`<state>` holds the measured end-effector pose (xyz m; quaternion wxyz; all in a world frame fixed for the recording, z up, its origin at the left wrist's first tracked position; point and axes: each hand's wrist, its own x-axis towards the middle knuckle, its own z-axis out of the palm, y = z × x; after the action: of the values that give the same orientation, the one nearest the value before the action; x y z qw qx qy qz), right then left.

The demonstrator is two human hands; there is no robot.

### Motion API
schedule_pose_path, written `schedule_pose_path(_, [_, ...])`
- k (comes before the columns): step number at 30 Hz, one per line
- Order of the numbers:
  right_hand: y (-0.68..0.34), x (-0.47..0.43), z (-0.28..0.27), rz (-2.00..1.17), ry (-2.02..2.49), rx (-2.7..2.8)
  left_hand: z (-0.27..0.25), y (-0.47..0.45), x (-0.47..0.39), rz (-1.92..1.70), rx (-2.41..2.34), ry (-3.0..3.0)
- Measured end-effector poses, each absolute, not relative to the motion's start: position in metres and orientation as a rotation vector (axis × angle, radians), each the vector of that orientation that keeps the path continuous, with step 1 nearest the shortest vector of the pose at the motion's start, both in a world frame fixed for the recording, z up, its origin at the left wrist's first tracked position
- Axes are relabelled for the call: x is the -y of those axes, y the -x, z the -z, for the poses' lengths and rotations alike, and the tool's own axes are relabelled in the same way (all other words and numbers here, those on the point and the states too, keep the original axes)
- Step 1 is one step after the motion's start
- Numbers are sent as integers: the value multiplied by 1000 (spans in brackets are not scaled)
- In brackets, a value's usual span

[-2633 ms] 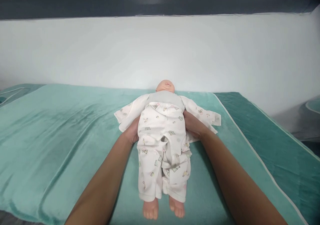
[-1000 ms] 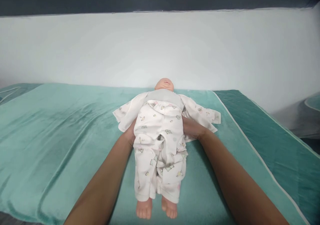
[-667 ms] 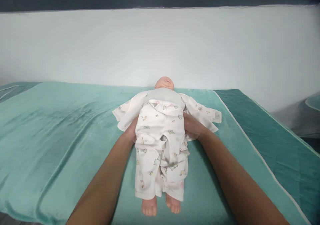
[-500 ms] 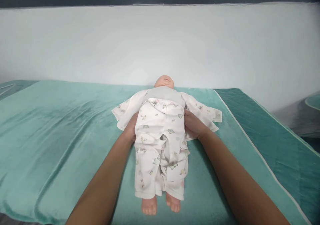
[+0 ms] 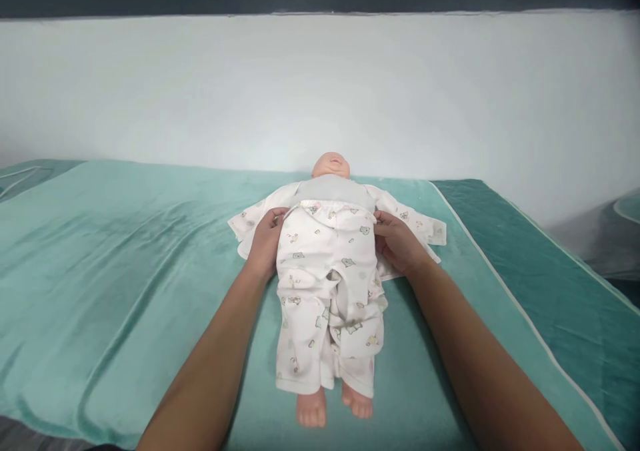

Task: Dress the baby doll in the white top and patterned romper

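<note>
On its back lies a baby doll [image 5: 331, 165], head toward the wall and bare feet toward me. It wears white printed trousers [image 5: 325, 241], pulled up over its light grey middle. A white printed shirt [image 5: 423, 226] is spread open beneath it, sleeves out to both sides. My left hand [image 5: 267, 241] grips the trousers' left edge near the waistband, fingers bent and partly hidden by the cloth. At the opposite side, my right hand [image 5: 397, 241] pinches the waistband edge between thumb and fingers.
A light green blanket [image 5: 135, 257] with creases at the left covers the surface. Darker green cloth [image 5: 540, 284] with a pale edging runs along the right. Behind the doll's head rises a white wall [image 5: 320, 91] with a dark band on top.
Both hands have moved up along the trousers' sides to the waistband, and more of their fingers shows. The doll appears slightly further right in view.
</note>
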<state>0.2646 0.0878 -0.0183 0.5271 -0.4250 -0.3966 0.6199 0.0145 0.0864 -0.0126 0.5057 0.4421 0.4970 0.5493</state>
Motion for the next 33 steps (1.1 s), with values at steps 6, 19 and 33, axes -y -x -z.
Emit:
schedule_pose_path(6, [-271,-88,24,-1269,1086,1220,9,-17,-87,-1402,-1188,-1289])
schedule_pose_path(19, [-273,-83,21,-922,1080,1475,16,-19,-100,-1448,-1139,-1549])
schedule_pose_path(33, [-265,-104,28,-1185,1035,1082,9,-26,-142,-1481,-1379,-1531])
